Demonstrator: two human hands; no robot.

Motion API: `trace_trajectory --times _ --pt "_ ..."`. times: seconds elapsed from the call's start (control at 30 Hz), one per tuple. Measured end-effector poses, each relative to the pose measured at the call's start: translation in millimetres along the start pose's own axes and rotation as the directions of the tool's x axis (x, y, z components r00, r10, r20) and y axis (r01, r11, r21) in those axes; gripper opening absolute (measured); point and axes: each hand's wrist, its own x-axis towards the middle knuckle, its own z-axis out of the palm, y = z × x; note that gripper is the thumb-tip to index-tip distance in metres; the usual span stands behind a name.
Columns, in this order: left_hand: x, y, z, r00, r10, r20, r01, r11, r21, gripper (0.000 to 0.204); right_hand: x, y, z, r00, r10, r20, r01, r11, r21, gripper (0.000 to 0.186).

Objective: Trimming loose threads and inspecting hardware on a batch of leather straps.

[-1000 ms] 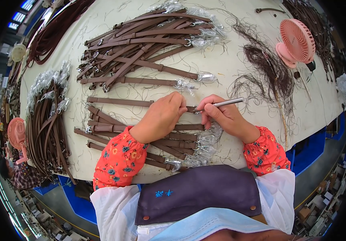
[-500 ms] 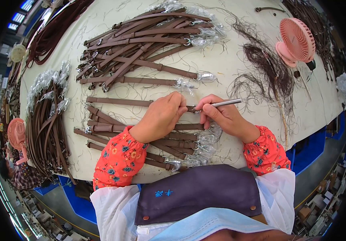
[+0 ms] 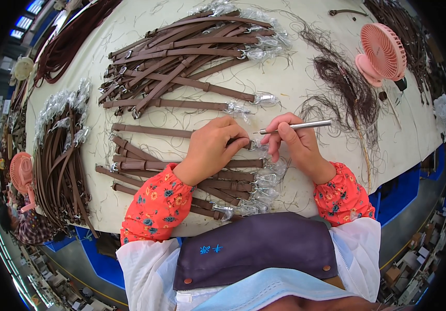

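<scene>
A brown leather strap (image 3: pixel 153 130) lies crosswise on the table, its right end under the fingers of my left hand (image 3: pixel 211 147). Those fingers are closed around the strap near its metal hardware, which they partly hide. My right hand (image 3: pixel 299 150) grips a slim silver awl-like tool (image 3: pixel 313 124) between thumb and fingers. The tool's fine tip points left, just apart from the strap's end. Clear plastic wrapping (image 3: pixel 258 147) shows at that end, between my hands. Below my left hand lies a heap of similar straps (image 3: pixel 233 185) with plastic-wrapped ends.
A larger pile of brown straps (image 3: pixel 181 52) fills the far side, and another bundle (image 3: pixel 59 160) lies at left. Dark loose threads (image 3: pixel 344 83) tangle at right beside a pink fan (image 3: pixel 383 52). A second pink fan (image 3: pixel 22 173) stands at the left edge.
My right hand has drawn back to the right and slightly up with the tool, whose tip now shows apart from the strap. My left hand has shifted slightly right, still on the strap.
</scene>
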Motion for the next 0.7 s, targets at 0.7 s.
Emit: trace_trajectory --times 0.7 --pt "-2 -17 1 0.980 -0.196 0.036 0.196 0.916 -0.351 0.011 1 3 2 0.966 0.209 0.151 -0.201 0.977 -0.069 0.027"
